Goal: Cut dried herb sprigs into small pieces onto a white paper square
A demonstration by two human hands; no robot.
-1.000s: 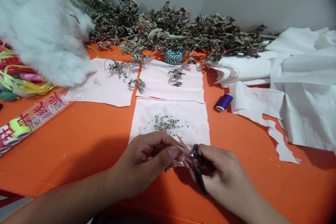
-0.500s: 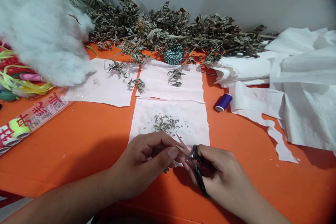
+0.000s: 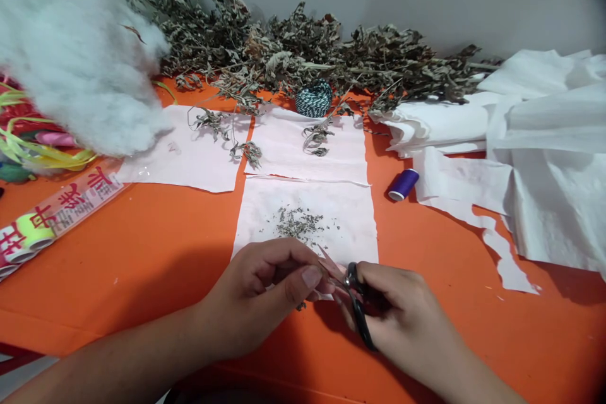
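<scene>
My right hand (image 3: 402, 309) is closed around the black handles of a pair of scissors (image 3: 362, 322). Their blades point up and left, close by the fingertips of my left hand (image 3: 272, 293). My left hand is pinched on a dried plant piece (image 3: 301, 306), mostly hidden behind the fingers; only a dark bit peeks out below. Both hands are over the near edge of a white cloth square (image 3: 350, 214). Chopped dried leaf bits (image 3: 300, 224) lie scattered on that cloth, just beyond my left hand.
Dried leafy stalks (image 3: 284, 57) line the wall, with a ball of twine (image 3: 313, 98) before them. White stuffing (image 3: 95, 76) and packaged thread spools (image 3: 35, 230) lie left. A purple spool (image 3: 403, 185) and white cloths (image 3: 558, 189) lie right. Leaf sprigs (image 3: 318, 139) rest on cloth.
The scissors have shifted very slightly and their blades sit a little differently by the left fingertips. Otherwise both hands keep nearly the same place.
</scene>
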